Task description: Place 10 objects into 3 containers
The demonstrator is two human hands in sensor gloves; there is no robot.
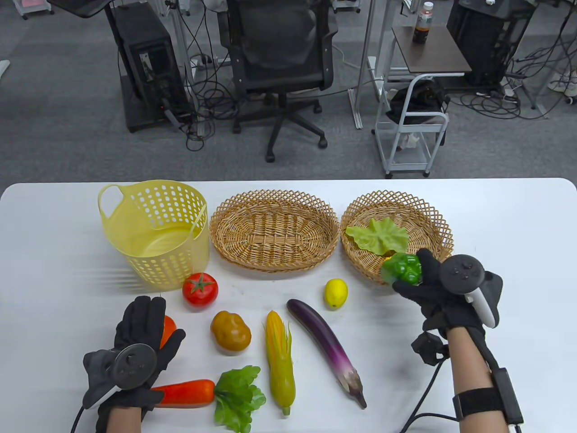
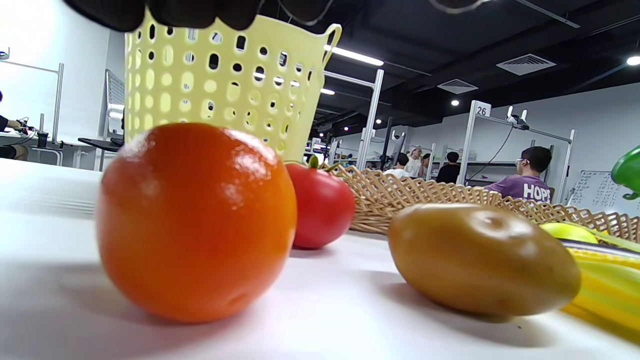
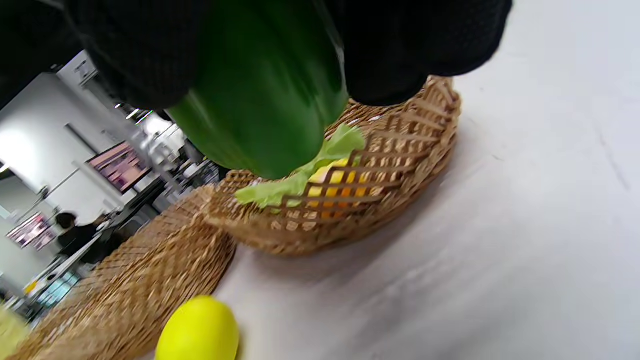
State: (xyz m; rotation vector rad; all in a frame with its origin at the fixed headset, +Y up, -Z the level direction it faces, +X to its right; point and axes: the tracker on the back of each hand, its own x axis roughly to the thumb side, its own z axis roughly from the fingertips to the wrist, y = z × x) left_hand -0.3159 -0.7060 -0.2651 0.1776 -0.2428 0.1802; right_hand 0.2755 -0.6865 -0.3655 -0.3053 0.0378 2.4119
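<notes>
My right hand [image 1: 417,275] grips a green pepper [image 1: 402,268] above the front rim of the round wicker basket [image 1: 432,216]; the right wrist view shows the pepper [image 3: 260,100] between my fingers [image 3: 140,60]. A lettuce leaf [image 1: 378,234] lies in that basket over something yellow [image 3: 335,182]. My left hand [image 1: 144,315] is spread flat over an orange [image 1: 168,327], not gripping it; the orange [image 2: 195,220] sits on the table below my fingertips [image 2: 190,10]. The yellow plastic basket [image 1: 148,234] and the oval wicker basket [image 1: 274,266] hold nothing.
On the white table lie a tomato [image 1: 200,289], a potato [image 1: 231,331], a corn cob [image 1: 279,361], an eggplant [image 1: 327,345], a lemon [image 1: 336,293] and a carrot [image 1: 185,393] with green leaves [image 1: 239,397].
</notes>
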